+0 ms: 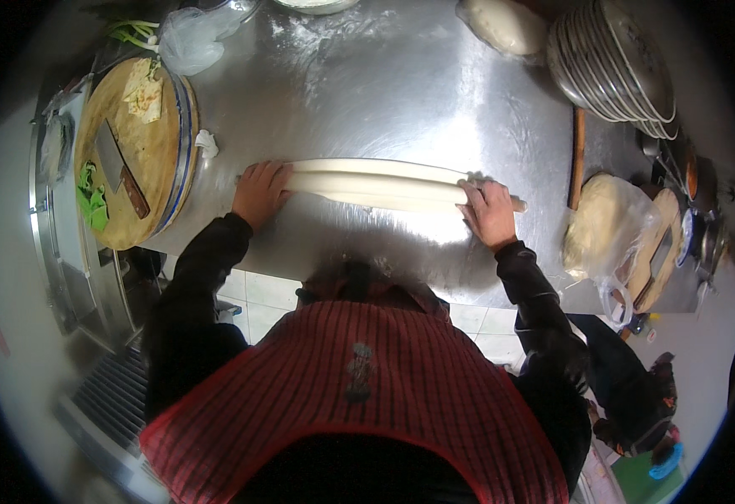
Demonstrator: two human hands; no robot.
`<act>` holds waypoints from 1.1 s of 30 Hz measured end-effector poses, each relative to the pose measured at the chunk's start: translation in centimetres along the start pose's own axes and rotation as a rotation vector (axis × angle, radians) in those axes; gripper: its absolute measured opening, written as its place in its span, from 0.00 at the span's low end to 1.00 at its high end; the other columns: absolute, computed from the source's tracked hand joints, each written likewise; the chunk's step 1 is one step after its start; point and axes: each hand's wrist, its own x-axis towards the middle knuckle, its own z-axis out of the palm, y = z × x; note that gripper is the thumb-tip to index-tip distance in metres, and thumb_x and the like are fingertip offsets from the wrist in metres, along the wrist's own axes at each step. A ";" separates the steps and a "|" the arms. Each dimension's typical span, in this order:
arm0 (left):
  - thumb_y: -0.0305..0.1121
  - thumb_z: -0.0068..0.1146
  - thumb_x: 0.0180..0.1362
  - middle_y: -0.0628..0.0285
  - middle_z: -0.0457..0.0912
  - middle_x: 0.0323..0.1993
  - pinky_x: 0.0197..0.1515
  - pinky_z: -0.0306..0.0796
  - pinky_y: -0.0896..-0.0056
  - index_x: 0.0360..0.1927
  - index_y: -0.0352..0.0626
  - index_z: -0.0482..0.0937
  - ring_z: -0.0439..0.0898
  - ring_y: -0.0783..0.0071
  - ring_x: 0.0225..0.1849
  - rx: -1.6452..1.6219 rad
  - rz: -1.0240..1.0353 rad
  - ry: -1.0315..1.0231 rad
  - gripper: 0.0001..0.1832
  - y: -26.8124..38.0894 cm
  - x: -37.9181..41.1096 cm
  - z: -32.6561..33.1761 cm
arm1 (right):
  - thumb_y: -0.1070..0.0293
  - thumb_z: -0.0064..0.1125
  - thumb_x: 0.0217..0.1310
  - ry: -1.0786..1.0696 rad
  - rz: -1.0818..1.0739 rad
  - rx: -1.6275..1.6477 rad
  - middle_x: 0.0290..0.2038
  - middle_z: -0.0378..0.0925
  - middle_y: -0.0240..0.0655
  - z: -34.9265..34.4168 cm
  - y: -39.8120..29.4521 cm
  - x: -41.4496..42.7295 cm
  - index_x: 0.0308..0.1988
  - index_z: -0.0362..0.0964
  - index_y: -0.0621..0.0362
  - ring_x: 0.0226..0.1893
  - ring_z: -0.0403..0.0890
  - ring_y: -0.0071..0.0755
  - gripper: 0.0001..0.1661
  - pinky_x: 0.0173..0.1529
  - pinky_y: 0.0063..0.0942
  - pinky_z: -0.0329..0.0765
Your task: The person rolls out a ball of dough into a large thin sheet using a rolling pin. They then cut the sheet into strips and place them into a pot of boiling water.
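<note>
A sheet of pale dough (373,183) lies wrapped around a long wooden rolling pin (518,203), crosswise in front of me on the steel worktop. The dough's near edge hangs loose as a flap on the metal. My left hand (262,194) is curled over the left end of the roll, its fingers resting on the dough. At the other end, my right hand (489,211) grips the roll with thumb and fingers, and the tip of the pin sticks out past it. Parts of the pin beneath the dough and hands are hidden.
At left, a round wooden chopping block (106,227) carries a cleaver (115,160), flatbread (144,91) and green leaves (94,198). Stacked metal bowls (613,63), a second wooden rod (577,157) and bagged dough (600,220) are at right. Another person (632,384) is at lower right.
</note>
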 end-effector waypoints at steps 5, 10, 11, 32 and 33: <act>0.43 0.68 0.55 0.58 0.78 0.53 0.60 0.68 0.50 0.63 0.45 0.75 0.76 0.56 0.56 0.010 -0.018 0.001 0.32 1.2 -1.2 0.5 | 0.63 0.69 0.58 -0.027 0.084 0.053 0.47 0.75 0.42 0.7 -1.8 -1.6 0.60 0.74 0.54 0.47 0.75 0.49 0.30 0.52 0.44 0.72; 0.46 0.68 0.55 0.59 0.79 0.49 0.57 0.68 0.51 0.60 0.46 0.77 0.77 0.57 0.51 -0.035 -0.011 -0.025 0.30 3.2 -1.0 0.4 | 0.63 0.70 0.58 -0.066 0.103 0.058 0.47 0.75 0.42 0.5 -3.3 -2.1 0.60 0.75 0.55 0.47 0.75 0.47 0.30 0.52 0.43 0.72; 0.46 0.68 0.55 0.59 0.79 0.48 0.56 0.69 0.51 0.59 0.46 0.77 0.77 0.57 0.50 -0.052 0.006 -0.044 0.29 3.6 -1.2 0.3 | 0.65 0.70 0.57 -0.076 0.068 0.070 0.48 0.75 0.41 0.4 -3.9 -2.1 0.59 0.75 0.56 0.47 0.76 0.45 0.29 0.51 0.41 0.74; 0.34 0.61 0.64 0.56 0.79 0.43 0.42 0.75 0.55 0.51 0.43 0.79 0.80 0.59 0.43 -0.123 0.021 -0.163 0.14 5.5 0.6 -2.3 | 0.70 0.63 0.61 -0.021 -0.091 0.074 0.44 0.75 0.41 1.4 -3.9 -2.3 0.48 0.75 0.61 0.38 0.79 0.35 0.15 0.29 0.31 0.80; 0.35 0.60 0.66 0.56 0.80 0.43 0.42 0.75 0.55 0.52 0.43 0.79 0.80 0.59 0.43 -0.162 -0.020 -0.133 0.14 5.1 3.0 -3.4 | 0.70 0.64 0.61 0.036 -0.112 0.040 0.43 0.74 0.39 0.1 -3.3 0.2 0.46 0.74 0.62 0.35 0.78 0.33 0.14 0.25 0.28 0.79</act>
